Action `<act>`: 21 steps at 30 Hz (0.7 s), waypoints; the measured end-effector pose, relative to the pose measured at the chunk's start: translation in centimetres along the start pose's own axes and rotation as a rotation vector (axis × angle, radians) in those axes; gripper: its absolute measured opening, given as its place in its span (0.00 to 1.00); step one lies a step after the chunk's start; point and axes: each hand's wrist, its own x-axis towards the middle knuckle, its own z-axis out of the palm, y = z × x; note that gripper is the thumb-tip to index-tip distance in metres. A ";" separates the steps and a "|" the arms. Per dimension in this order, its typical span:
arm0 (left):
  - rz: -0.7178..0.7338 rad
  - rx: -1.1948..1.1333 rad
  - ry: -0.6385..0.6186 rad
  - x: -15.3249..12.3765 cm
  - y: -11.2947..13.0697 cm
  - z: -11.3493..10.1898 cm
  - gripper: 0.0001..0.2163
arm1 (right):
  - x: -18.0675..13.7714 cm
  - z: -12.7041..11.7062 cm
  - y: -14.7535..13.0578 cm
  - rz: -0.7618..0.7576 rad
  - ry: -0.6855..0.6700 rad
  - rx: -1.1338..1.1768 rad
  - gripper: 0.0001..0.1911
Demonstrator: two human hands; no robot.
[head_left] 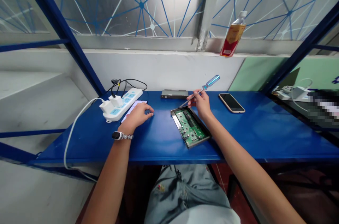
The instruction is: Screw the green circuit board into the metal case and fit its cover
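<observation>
My right hand [201, 104] is closed around a screwdriver [203, 88] with a clear blue handle, its tip pointing down-left at the far corner of a green circuit board [190, 127] in a metal tray on the blue table [259, 132]. My left hand [139, 114] rests palm down with curled fingers on a pale flat sheet [137, 104] beside the power strip [122, 104]; what lies under the fingers is hidden. A watch is on that wrist.
A phone [231, 103] lies face up to the right of the board. A flat grey metal cover [174, 94] sits at the table's back edge. A bottle [233, 35] stands on the window ledge. Blue frame posts flank the table; more gear lies far right.
</observation>
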 end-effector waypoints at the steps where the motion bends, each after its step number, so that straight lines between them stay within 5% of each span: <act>1: 0.005 0.004 0.007 0.0 0.0 0.1 0.07 | 0.0 0.0 0.0 0.004 -0.002 0.001 0.18; 21: -0.076 0.112 0.035 0.0 1.8 2.3 0.10 | -0.3 0.3 0.3 0.023 -0.029 -0.008 0.20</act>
